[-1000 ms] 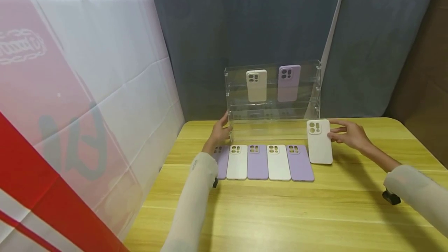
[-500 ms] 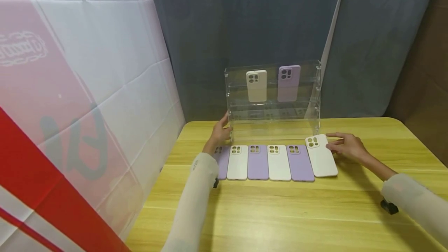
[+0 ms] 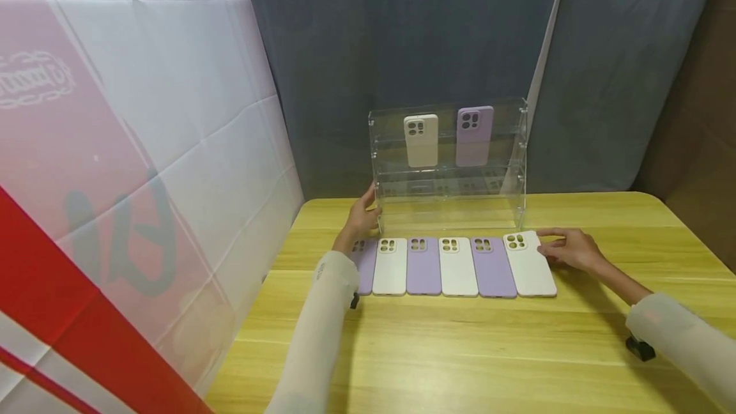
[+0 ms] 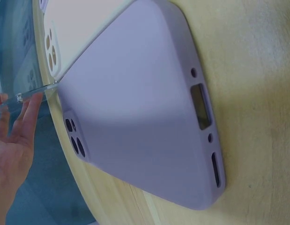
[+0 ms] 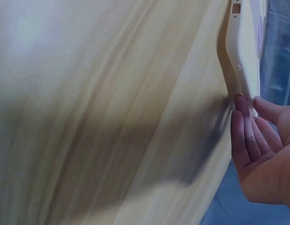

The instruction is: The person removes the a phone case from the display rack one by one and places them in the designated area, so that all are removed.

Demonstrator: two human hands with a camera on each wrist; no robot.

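At the right end of a row, my right hand (image 3: 577, 249) pinches a white phone case (image 3: 533, 270) by its right edge. In the right wrist view the thumb lies over the back of this case (image 5: 248, 51) and fingers reach under its edge, the case slightly tilted over the table. Beside it lies a purple phone case (image 3: 496, 273), its edge right along the white one. My left hand (image 3: 362, 217) grips the left side panel of a clear acrylic display stand (image 3: 448, 213). Close in the left wrist view is the leftmost purple case (image 4: 130, 103).
More white (image 3: 459, 270) and purple cases (image 3: 423, 270) alternate in the row before the stand. On its upper tier stand a white case (image 3: 422, 145) and a purple case (image 3: 474, 139). A grey curtain (image 3: 402, 30) hangs behind the wooden table (image 3: 437, 356); printed fabric (image 3: 230, 82) hangs left.
My right hand has brought the white case down and toward me, from upright at the stand's right corner to nearly flat at the row's end. The left hand stays on the stand.
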